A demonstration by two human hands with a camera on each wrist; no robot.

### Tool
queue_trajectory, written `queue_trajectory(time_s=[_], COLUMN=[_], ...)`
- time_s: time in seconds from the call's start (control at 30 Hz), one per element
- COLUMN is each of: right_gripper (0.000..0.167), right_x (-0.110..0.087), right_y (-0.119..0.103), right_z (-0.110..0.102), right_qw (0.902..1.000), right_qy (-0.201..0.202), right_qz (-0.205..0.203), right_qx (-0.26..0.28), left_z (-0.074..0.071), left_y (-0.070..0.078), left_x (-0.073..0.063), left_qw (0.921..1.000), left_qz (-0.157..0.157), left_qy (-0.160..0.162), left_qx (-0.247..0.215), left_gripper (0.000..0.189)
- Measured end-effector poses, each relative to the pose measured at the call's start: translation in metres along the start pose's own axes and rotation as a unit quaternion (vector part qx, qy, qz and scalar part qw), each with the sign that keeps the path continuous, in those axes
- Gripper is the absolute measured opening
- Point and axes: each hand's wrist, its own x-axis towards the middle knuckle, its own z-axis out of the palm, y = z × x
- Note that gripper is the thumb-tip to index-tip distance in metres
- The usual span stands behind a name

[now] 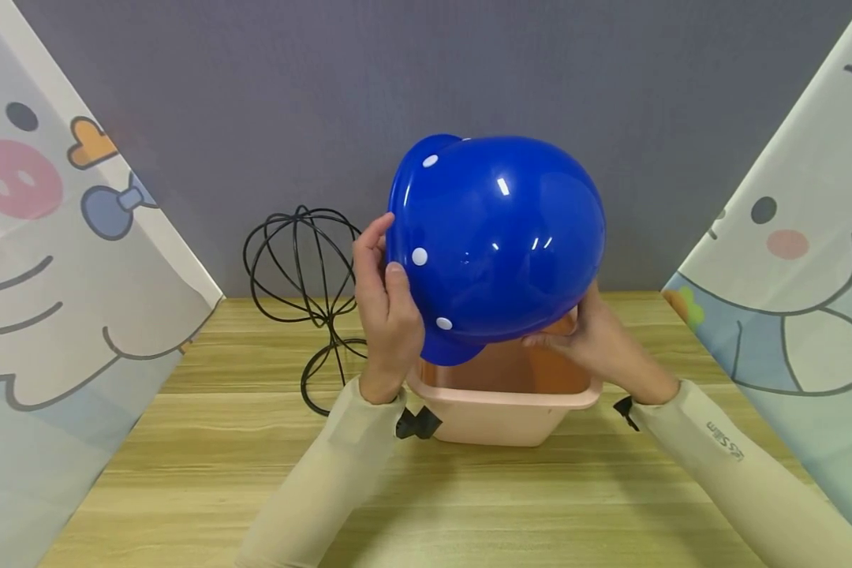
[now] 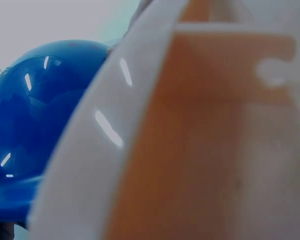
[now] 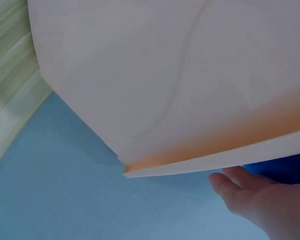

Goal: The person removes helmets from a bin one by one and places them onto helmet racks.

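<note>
Both hands (image 1: 392,315) (image 1: 602,341) grip the blue helmet (image 1: 504,229), left at its brim (image 1: 450,349), right underneath.

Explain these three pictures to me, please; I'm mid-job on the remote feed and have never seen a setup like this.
There is no machine here: a person works with two bare hands. The wide picture comes from a camera on the head, looking forward and down. The other two come from cameras on the left and right wrists, where the tub looms large. The left hand and right hand hold up a blue helmet, which partly hides the pink tub on the wooden table. To the tub's left is a black wire stand.
</note>
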Motion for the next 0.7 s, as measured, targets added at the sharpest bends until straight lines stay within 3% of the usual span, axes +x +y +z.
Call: queue_trajectory(time_s=[0.17,0.4,0.53,0.7], right_gripper=[0.132,0.131,0.132,0.137], right_x=[0.0003,-0.0002,0.0005,0.0031], right_y=[-0.0013,-0.0054,-0.005,-0.0041], right_z=[-0.002,-0.007,-0.0083,-0.0095], right_qw=[0.9996,0.9983,0.9975,0.9934], right_qy=[0.025,0.051,0.055,0.062], right_qz=[-0.002,-0.009,-0.031,-0.075], right_qx=[0.013,0.027,0.032,0.061], left_z=[-0.0007,-0.0019,-0.003,-0.0042], left_y=[0.0027,0.0042,0.0046,0.0063], left_x=[0.0019,0.0041,0.0047,0.0052], left_qw=[0.9995,0.9958,0.9919,0.9866], left_qz=[-0.008,-0.014,-0.014,-0.014], left_qy=[-0.032,-0.043,-0.052,-0.091], left_qx=[0.002,0.08,0.115,0.135], left_gripper=[0.046,0.056,0.057,0.059])
